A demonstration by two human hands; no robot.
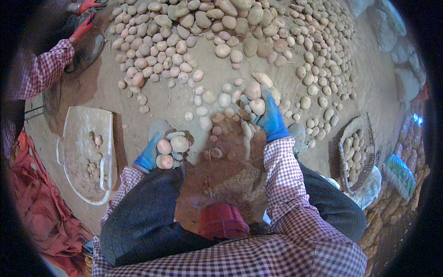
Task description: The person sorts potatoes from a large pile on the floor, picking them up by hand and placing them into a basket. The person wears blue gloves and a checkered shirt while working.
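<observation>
My left hand (149, 153), in a blue glove, is turned palm up above my left knee. It cradles three potatoes (179, 144), its grey fingertips showing around them. Ahead and to the right, my right hand (271, 116), gloved alike, is closed around at least two pinkish potatoes (257, 106). A longer pale potato (262, 79) lies against its far side; whether it is gripped I cannot tell. Between the hands, loose potatoes (224, 99) are scattered on the earthen floor (180, 100). Beyond them spreads a large heap of potatoes (228, 21).
A pale plastic tub (78, 138) with a few small potatoes stands at left. At right is a woven basket (369, 138) of potatoes. A red bucket (223, 220) sits between my legs. Another person's red-gloved hand (82, 27) is at upper left, near red cloth (45, 207) below.
</observation>
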